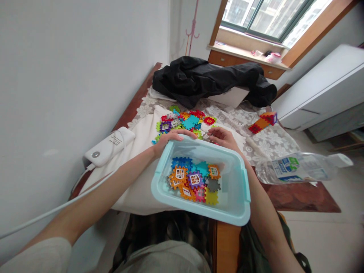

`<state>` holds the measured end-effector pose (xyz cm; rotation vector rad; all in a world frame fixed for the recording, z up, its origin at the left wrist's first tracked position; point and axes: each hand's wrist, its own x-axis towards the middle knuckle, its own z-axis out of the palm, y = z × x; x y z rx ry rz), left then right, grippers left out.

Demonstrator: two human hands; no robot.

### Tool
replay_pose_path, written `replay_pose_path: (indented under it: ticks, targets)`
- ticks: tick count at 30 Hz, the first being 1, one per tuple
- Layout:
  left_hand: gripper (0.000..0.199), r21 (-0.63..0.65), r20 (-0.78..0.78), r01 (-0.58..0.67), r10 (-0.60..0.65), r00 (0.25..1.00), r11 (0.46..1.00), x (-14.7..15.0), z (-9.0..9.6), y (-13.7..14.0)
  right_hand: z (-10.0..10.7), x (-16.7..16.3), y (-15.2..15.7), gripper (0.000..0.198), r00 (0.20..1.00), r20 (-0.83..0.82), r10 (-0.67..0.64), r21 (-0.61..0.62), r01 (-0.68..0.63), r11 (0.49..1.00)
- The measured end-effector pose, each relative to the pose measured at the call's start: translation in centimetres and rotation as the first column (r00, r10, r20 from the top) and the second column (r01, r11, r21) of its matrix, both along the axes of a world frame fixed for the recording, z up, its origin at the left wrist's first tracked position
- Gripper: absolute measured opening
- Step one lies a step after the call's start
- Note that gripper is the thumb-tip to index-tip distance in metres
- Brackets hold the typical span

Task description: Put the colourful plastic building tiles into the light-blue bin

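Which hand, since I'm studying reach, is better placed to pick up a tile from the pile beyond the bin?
Probably the right hand: its fingers are at the near edge of the pile of interlocking plastic tiles. The left hand holds the light-blue plastic bin by its far rim, so it seems less free.

Left hand (172,139) and right hand (224,137): two, both yours
Pale blue bin (236,178): one
Pieces (195,180) in bin: you can count at least ten; overlaps hide the exact number
Loose pieces (191,122) beyond bin: more than ten, too piled for you to count exactly
Red-and-orange build (260,125): one
Bottle (295,168): one
White boxy device (110,147): one
Black cloth (196,77): one
Window (263,17): one
Pink stand (193,28): one
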<state>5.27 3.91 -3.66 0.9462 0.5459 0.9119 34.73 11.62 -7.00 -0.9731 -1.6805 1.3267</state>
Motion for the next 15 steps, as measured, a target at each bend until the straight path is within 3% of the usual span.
replay_pose_path:
  ticks: [4, 6, 12, 15]
  targets:
    - [0.044, -0.015, -0.013, -0.023, 0.023, 1.0, 1.0, 0.2, 0.4, -0.4, 1.0, 0.8, 0.0, 0.041, 0.977, -0.118, -0.177, 0.066, 0.186, 0.98]
    - [0.044, -0.013, -0.003, -0.019, 0.019, 1.0, 1.0, 0.2, 0.4, -0.4, 1.7, 1.3, -0.6, 0.045, 0.964, -0.189, -0.189, 0.067, 0.205, 0.976]
    - [0.044, -0.002, 0.018, 0.006, -0.006, 1.0, 1.0, 0.1, 0.1, -0.2, 3.4, 1.8, -2.5, 0.07, 0.983, -0.156, 0.099, 0.036, -0.094, 0.995]
    - [0.045, -0.007, 0.003, 0.001, -0.001, 1.0, 1.0, 0.0, 0.2, -0.2, 3.4, 0.8, -2.5, 0.057, 0.997, 0.059, 0.04, 0.118, -0.046, 0.992]
